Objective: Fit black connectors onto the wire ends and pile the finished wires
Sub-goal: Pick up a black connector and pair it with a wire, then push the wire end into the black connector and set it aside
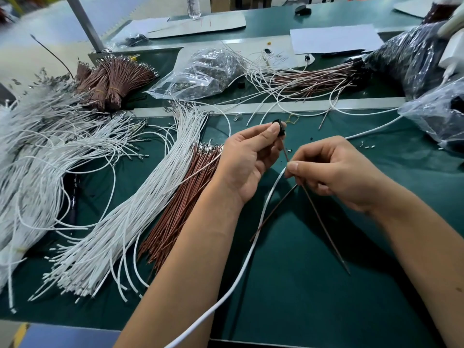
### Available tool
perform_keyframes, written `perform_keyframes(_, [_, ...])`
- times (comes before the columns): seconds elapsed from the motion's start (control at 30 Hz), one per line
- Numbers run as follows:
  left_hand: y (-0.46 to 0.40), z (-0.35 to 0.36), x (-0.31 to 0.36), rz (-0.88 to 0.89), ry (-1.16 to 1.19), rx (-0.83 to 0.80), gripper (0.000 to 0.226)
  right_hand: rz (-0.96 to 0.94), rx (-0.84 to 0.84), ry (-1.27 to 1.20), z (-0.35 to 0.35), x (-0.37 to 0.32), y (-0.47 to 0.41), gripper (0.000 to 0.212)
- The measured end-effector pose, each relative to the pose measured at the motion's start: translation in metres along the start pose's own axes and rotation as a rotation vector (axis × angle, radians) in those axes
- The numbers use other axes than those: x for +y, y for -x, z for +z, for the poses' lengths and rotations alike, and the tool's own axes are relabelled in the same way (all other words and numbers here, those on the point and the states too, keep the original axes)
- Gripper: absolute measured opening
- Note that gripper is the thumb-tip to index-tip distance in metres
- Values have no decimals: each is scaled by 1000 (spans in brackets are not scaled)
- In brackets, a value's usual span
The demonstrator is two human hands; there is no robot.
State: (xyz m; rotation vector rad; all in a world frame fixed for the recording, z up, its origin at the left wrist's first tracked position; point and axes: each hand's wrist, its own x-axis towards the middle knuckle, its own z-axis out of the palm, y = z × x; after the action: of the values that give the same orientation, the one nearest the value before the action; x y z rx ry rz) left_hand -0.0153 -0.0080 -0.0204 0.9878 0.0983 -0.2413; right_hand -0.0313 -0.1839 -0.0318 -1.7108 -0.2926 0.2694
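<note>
The black connector [280, 127] sits pinched at the fingertips of my left hand [247, 159], held up over the green table [313, 272], with a brown wire [285, 153] running from its underside down to my right hand [334, 172]. My right fingers are clenched in a pinch on that brown wire together with a white wire [253, 242], which trails off toward the near edge.

From here I reckon the main risk is the terminal going in crooked or only partway, because I am gripping well back from the tip and two wires share one pinch; the white one could tug the brown one off line.

The table is crowded: loose white wires [140, 217] and brown wires [180, 209] to my left, tied brown bundles [113, 81] behind, a clear plastic bag [200, 71], and finished wires [313, 76] piled far right beside paper sheets [334, 38].
</note>
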Motion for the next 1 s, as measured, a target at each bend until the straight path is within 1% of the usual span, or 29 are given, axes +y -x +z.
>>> perform_keyframes(0.07, [0, -1, 4, 24, -21, 22, 13, -15, 33, -46, 9, -2, -3, 19])
perform_keyframes(0.1, [0, -3, 6, 45, -3, 55, 16, -17, 61, -93, 14, -4, -6, 25])
perform_keyframes(0.13, [0, -5, 9, 73, 32, 106, 19, -11, 99, -143, 18, -7, -12, 31])
perform_keyframes(0.2, [-2, -13, 16, 158, 123, 251, 23, 8, 178, -164, 27, -14, -31, 34])
perform_keyframes(0.27, [-6, -23, 23, 274, 187, 385, 23, 48, 232, -32, 38, -18, -57, 32])
perform_keyframes(0.37, [-7, -34, 32, 413, 215, 514, 20, 144, 249, 183, 56, -26, -98, 31])
perform_keyframes(0.47, [-7, -37, 36, 440, 198, 560, 17, 247, 220, 221, 72, -31, -128, 31])
perform_keyframes(0.53, [-7, -36, 37, 433, 146, 566, 13, 270, 212, 244, 80, -32, -138, 27])
perform_keyframes(0.63, [-6, -35, 36, 420, 73, 551, 10, 248, 231, 198, 80, -37, -134, 16])
perform_keyframes(0.7, [-5, -35, 35, 420, -67, 510, 10, 206, 233, 47, 65, -46, -122, 14])
perform_keyframes(0.77, [-4, -33, 31, 425, -302, 396, 9, 133, 236, -161, 40, -60, -104, 14])
perform_keyframes(0.83, [-2, -25, 23, 421, -476, 248, 7, 24, 246, -313, 11, -71, -83, 15])
perform_keyframes(0.93, [0, -12, 10, 360, -613, 75, 6, -118, 309, -447, -31, -73, -57, 14])
perform_keyframes(1.0, [1, -6, 3, 309, -661, -15, 10, -148, 363, -520, -53, -66, -47, 14])
